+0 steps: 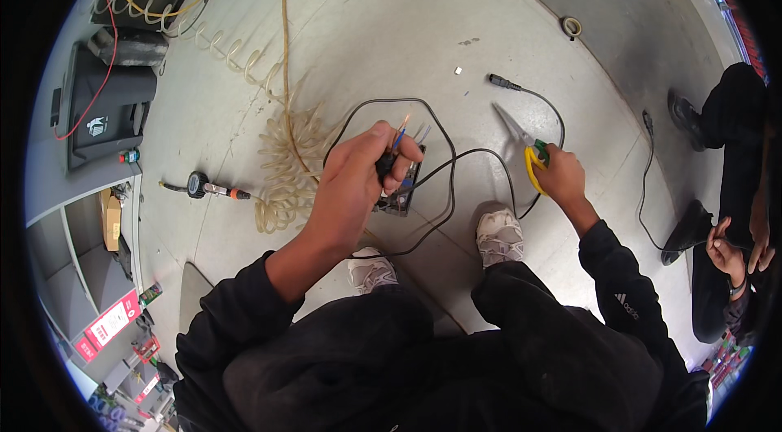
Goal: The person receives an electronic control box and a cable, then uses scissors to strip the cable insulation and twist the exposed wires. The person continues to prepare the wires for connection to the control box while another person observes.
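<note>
Scissors (514, 124) with yellow and green on the handles are in the right hand (560, 175), and its fingers curl around them. The blades point up and away, and their tips are near a black plug (502, 82) on the floor (366, 41). The left hand (352, 175) is curled up too, with its thumb and fingers pinching the end of a black cable (481, 150). A thin blue wire (398, 140) pokes up from its fingers, next to a bright orange tip. Below that hand is a dark box (397, 202), partly hidden. Black loops go around it, close to two pale shoes (498, 236). A curly, see-through hose (281, 175) lies to the left. Far to the right, another person's hand (723, 251) is by a thin black cord (646, 204)
</note>
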Tool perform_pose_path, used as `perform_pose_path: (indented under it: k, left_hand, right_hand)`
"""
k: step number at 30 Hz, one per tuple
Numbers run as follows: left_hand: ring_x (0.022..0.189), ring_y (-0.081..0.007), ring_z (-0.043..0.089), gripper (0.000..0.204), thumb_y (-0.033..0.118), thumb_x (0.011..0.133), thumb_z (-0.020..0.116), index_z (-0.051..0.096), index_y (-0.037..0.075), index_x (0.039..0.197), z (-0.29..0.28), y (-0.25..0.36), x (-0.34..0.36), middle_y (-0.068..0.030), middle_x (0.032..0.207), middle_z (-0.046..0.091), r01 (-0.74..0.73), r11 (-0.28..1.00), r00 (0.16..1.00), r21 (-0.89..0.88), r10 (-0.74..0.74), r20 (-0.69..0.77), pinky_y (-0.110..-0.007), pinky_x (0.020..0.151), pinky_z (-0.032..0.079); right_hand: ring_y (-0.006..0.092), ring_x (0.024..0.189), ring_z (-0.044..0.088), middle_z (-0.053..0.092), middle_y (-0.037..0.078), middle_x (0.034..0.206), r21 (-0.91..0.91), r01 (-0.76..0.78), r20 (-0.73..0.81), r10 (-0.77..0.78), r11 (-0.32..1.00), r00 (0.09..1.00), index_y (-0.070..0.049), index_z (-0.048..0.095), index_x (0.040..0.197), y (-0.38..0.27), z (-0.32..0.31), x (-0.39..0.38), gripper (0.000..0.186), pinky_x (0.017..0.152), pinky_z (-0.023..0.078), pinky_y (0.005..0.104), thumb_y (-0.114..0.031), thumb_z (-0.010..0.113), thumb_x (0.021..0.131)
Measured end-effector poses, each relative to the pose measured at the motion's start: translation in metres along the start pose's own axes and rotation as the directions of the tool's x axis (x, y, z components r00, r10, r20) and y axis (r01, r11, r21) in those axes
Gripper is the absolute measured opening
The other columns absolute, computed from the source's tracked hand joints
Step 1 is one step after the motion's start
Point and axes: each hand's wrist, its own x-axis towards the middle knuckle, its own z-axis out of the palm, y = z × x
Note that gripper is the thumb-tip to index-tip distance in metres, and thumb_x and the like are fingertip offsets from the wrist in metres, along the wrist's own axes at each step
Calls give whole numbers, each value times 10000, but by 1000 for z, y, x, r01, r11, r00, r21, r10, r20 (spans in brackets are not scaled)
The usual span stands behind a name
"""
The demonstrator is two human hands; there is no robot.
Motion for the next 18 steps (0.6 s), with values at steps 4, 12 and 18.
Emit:
perform_pose_path:
  k: [4, 12, 18]
  left_hand:
    - [785, -121, 442, 416, 307, 1117, 415, 650, -11, 989, -2, -10, 2, -14, 823, 512, 67, 995, 998, -77, -68, -12, -282, 710, 377]
    - [827, -112, 538, 221, 158, 1095, 528, 666, -8, 1047, 6, -37, -9, -17, 875, 588, 145, 989, 989, -41, -146, -18, -280, 767, 452]
    - [852, -119, 584, 233, 200, 1108, 561, 644, -18, 1118, 2, -47, -9, -54, 981, 628, 115, 953, 988, 279, -138, 64, -288, 807, 494]
  right_hand:
    - [434, 875, 713, 738, 214, 982, 80, 128, -87, -121, 989, 989, -29, 721, 1007, 27, 13, -4, 243, 771, 583, 512, -229, 757, 873]
    - [143, 959, 720, 749, 62, 1036, 860, 70, 205, -468, 505, 860, 6, 698, 1110, -86, -43, -17, 168, 867, 579, 307, -102, 735, 986]
    - [62, 887, 662, 733, 26, 958, 962, -273, 217, -572, -12, 791, 8, 687, 1109, -152, -72, -58, 169, 804, 542, 259, -111, 727, 997]
